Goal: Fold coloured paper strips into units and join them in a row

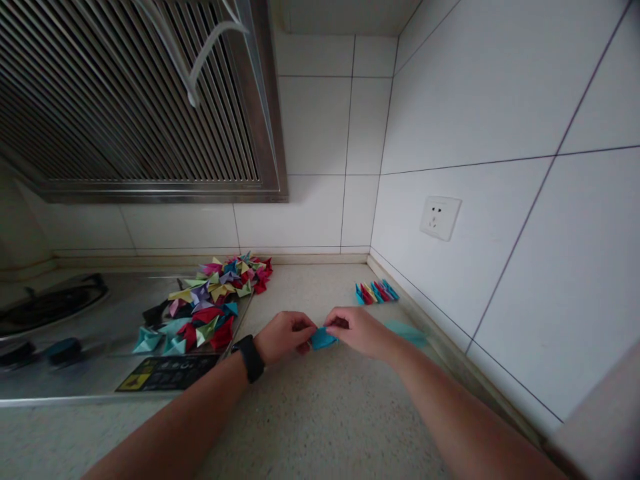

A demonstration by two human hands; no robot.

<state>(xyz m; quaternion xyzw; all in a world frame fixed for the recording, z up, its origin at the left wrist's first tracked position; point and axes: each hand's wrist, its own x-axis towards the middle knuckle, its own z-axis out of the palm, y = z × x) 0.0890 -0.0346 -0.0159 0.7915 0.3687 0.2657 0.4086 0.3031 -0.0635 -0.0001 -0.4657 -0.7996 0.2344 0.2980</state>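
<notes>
A small piece of folded blue paper (324,339) is held between my two hands, low over the speckled countertop (320,413). My left hand (287,335), with a black watch on its wrist, pinches the paper's left side. From the right, the thumb and fingers of my right hand (356,328) close on its upper edge. Beyond my right hand stands a short row of folded paper pieces (377,292) in blue, red and yellow. Partly behind my right forearm lies a teal sheet or stack of paper (407,332).
To the left, a heap of colourful folded paper figures (215,300) spreads over the gas stove (120,300) and onto the counter. A range hood (150,133) hangs above. The tiled wall with a socket (441,218) bounds the right side.
</notes>
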